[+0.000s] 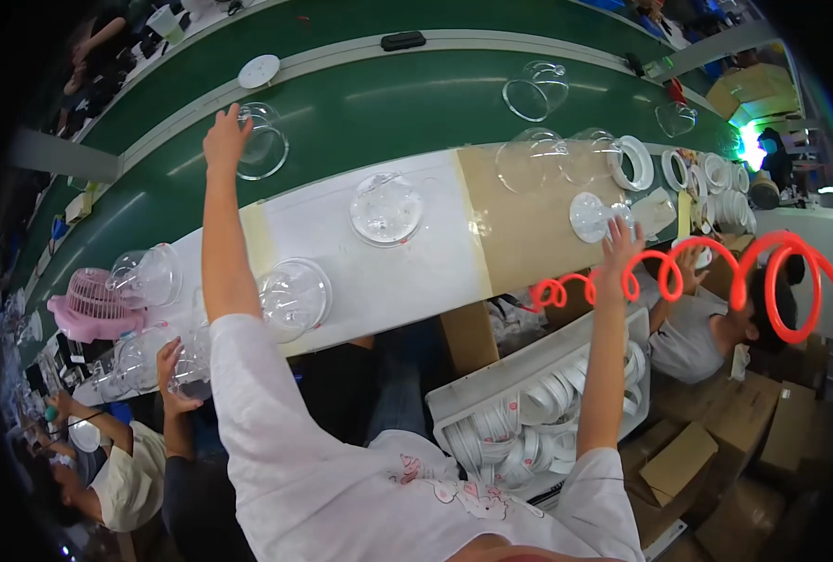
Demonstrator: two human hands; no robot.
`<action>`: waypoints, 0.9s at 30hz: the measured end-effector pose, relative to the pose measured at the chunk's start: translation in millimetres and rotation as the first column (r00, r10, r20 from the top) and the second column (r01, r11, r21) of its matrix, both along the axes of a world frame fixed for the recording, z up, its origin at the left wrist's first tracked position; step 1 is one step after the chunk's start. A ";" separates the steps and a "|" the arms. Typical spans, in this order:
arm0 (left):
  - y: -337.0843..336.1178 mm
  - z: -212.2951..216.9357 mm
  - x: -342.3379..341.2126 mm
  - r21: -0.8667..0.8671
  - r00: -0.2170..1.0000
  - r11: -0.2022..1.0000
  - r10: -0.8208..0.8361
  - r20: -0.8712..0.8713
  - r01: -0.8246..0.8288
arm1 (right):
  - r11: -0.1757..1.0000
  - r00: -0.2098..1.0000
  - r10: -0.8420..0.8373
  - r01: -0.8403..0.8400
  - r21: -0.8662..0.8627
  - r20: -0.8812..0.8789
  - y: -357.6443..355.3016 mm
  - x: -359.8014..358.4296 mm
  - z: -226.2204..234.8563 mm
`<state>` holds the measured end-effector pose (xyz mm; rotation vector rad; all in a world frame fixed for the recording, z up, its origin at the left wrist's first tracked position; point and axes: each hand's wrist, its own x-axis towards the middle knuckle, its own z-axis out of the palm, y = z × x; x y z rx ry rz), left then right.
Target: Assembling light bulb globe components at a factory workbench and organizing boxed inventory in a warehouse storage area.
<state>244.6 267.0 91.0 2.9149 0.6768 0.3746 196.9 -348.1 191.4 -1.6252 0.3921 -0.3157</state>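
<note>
My left hand [226,139] reaches far out over the green surface, its fingers closed at the edge of a clear, round, jar-like container [265,155]. The contact itself is partly hidden by the fingers. Over the front edge of the bench, my right hand [620,248] has its fingers spread and holds nothing. Its fingertips are close to a clear round piece with a pale disc [589,217] on the brown board; whether they touch cannot be told. Between my arms, a clear round container with a white rim [386,208] sits on the white board, and another [295,298] lies beside my left arm.
Clear containers [535,91] and white rings [632,163] stand at the right. A red coiled hose [669,272] crosses near my right forearm. Below is a grey bin [454,393] of white round parts. Co-workers sit on both sides; one's hand [178,375] is near my left arm.
</note>
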 end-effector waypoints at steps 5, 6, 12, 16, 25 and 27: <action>-27.4 51.4 1.6 0.121 0.976 0.972 -0.211 0.051 0.204 | 0.997 1.000 0.016 -0.017 -0.070 -0.017 49.3 12.6 18.7; -29.7 58.1 1.5 0.137 0.971 0.964 -0.236 0.045 0.228 | 0.997 0.999 0.032 -0.033 -0.072 -0.019 52.5 10.0 24.6; -88.1 129.4 -14.4 0.142 0.934 0.965 -0.251 0.253 0.221 | 0.999 0.997 0.019 -0.015 -0.042 0.077 32.2 -9.6 48.6; -172.5 196.9 -30.7 0.259 0.734 0.859 -0.511 0.448 0.441 | 0.825 0.928 0.352 -0.247 -0.508 0.120 50.1 -23.6 70.4; -311.6 179.1 -78.1 0.064 0.581 0.754 -0.555 0.595 0.654 | 0.394 0.724 0.665 -0.129 -0.910 0.185 155.5 -46.9 84.3; -317.9 167.8 -79.6 0.048 0.559 0.729 -0.563 0.609 0.683 | 0.430 0.760 0.640 -0.229 -0.873 0.116 155.9 -47.9 82.3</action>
